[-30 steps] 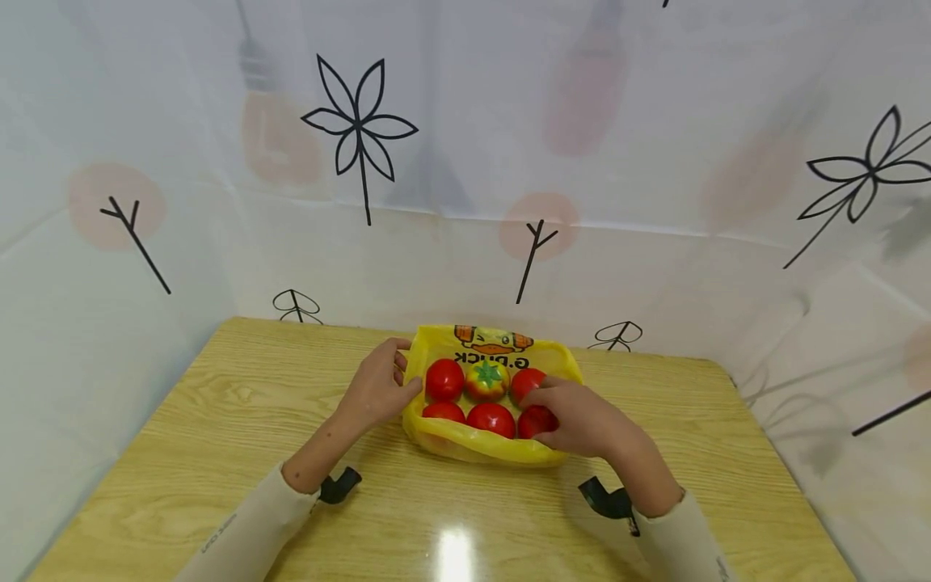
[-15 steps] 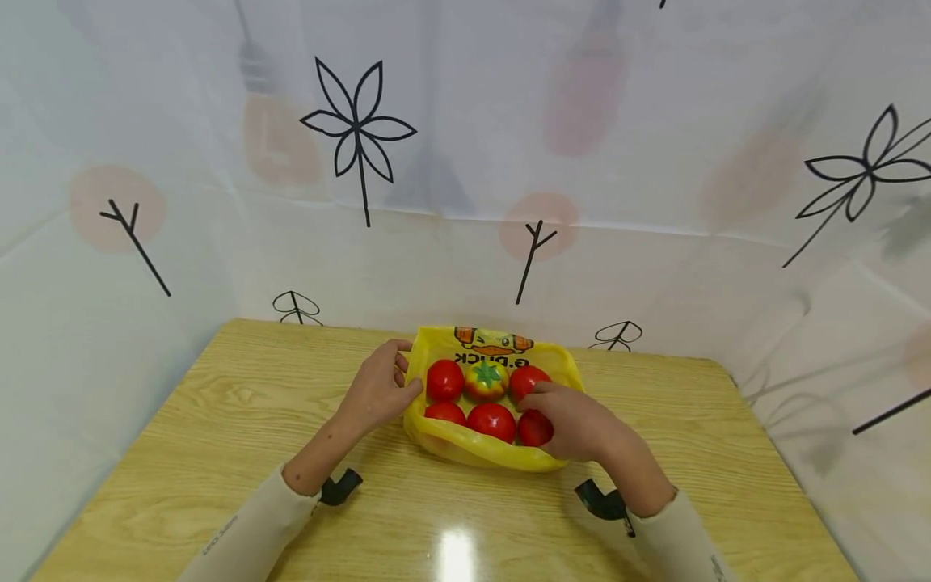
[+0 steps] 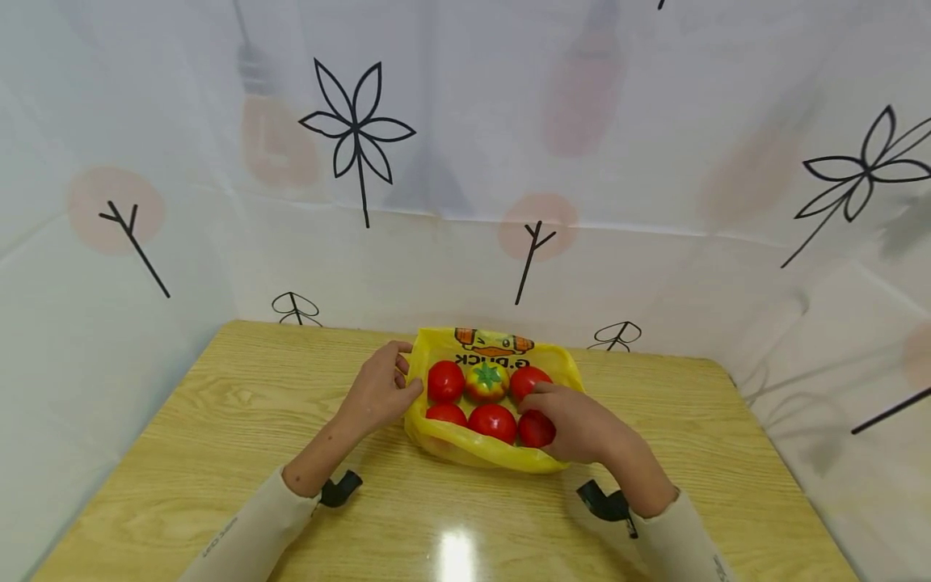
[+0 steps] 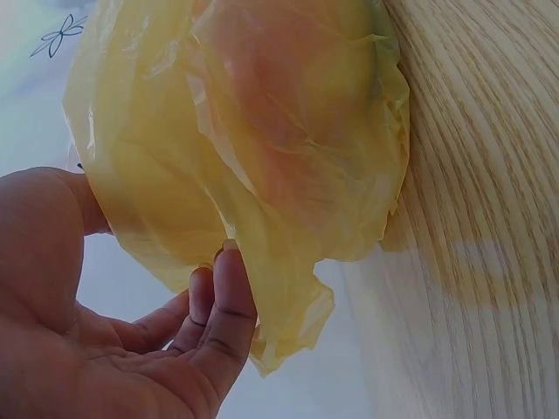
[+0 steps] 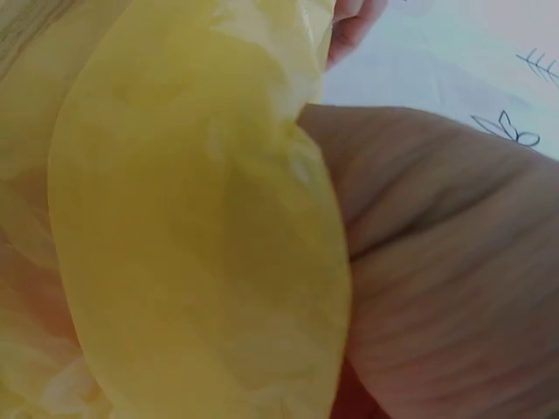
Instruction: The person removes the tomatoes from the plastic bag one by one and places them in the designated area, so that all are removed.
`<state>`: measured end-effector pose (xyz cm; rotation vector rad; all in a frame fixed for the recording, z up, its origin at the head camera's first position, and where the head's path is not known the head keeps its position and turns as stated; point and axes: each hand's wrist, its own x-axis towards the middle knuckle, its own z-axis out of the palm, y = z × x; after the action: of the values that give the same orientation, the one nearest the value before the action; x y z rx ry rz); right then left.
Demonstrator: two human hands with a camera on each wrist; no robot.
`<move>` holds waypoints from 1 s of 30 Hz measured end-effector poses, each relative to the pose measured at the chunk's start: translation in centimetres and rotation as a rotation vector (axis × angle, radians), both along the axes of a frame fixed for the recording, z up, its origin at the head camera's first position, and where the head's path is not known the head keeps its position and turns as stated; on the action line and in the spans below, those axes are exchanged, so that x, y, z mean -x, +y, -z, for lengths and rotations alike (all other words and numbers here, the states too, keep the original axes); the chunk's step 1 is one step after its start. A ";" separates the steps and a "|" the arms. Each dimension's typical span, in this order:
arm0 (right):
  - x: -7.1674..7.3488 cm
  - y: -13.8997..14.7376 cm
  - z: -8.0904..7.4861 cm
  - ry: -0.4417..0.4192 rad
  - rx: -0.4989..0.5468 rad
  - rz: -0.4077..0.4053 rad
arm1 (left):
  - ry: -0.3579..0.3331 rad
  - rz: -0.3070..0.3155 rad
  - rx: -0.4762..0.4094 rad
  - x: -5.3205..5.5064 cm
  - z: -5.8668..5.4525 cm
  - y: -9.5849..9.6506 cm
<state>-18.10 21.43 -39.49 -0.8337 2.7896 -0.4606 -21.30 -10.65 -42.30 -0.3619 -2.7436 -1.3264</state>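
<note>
A yellow plastic bag (image 3: 473,447) with a duck print lies with its mouth facing up on the wooden table. Inside it sit several tomatoes (image 3: 492,423) in two rows; one tomato (image 3: 486,380) shows a green leafy top and yellowish patches. My left hand (image 3: 378,390) holds the bag's left edge, thumb at the rim and fingers outside, as the left wrist view confirms. My right hand (image 3: 582,422) reaches over the right rim, its fingers curled round the front right tomato (image 3: 536,428). In the right wrist view, the bag (image 5: 201,227) hides those fingers.
The wooden table (image 3: 240,420) reaches back to a pale cloth (image 3: 465,275) printed with plants. Black curved pieces (image 3: 339,489) sit at both wrists, below the light sleeves (image 3: 250,525). A bright reflection shows at the table's front.
The right hand has shifted slightly, its thumb drawing back so more of the front right tomato shows. The bag's front right rim sits a bit lower. My left hand keeps its place.
</note>
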 end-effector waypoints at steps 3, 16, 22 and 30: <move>0.0 0.2 -0.2 -0.001 0.019 -0.016 | 0.000 -0.004 0.007 0.0 0.0 0.0; 0.0 1.2 -1.5 0.001 0.088 -0.015 | 0.010 -0.006 0.010 0.0 0.0 -0.1; -0.2 1.7 -1.8 0.021 0.126 -0.001 | 0.016 -0.002 0.013 0.0 0.1 -0.1; -0.3 2.5 -2.1 0.081 0.175 0.001 | 0.013 0.007 0.004 0.0 0.1 -0.1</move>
<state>-17.79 23.93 -37.36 -0.9064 2.8546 -0.6944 -21.25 -10.73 -42.36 -0.3797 -2.7379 -1.3158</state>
